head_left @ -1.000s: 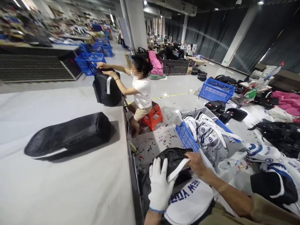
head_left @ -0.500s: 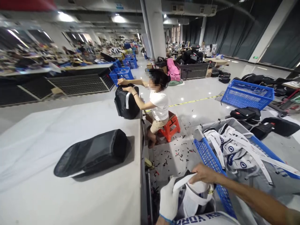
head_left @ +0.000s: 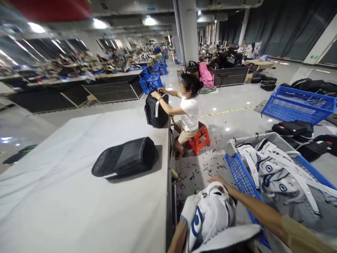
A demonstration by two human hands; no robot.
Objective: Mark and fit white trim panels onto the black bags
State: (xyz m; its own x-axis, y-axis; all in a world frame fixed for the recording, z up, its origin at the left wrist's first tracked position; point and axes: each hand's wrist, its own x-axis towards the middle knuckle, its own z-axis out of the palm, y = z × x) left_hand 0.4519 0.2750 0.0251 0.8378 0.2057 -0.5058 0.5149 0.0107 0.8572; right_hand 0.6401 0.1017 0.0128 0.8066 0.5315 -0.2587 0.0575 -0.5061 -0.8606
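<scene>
A white backpack [head_left: 217, 212] with a blue eye-like print is between my hands at the lower right, beside the table edge. My left hand [head_left: 190, 207], in a white knit glove with a blue cuff, grips the bag's left side; its fingertips are partly hidden behind the fabric. At the top far side, my bare right hand [head_left: 221, 183] is closed on the bag near its white loop. Part of that hand lies behind the bag. A pale flap or panel hangs at the bag's near end.
On the white table [head_left: 126, 211] lies a black bag [head_left: 126, 158]. Across its far corner, a co-worker [head_left: 191, 112] on an orange stool [head_left: 201, 140] handles another black backpack [head_left: 156, 110]. To my right, a blue crate [head_left: 239, 175] holds several white bags [head_left: 273, 172]. Scraps litter the floor.
The view has swung left. The white backpack has been turned and raised; its blue eye print shows and the lettering is out of sight. My right hand has shifted from a white strip to the bag's top.
</scene>
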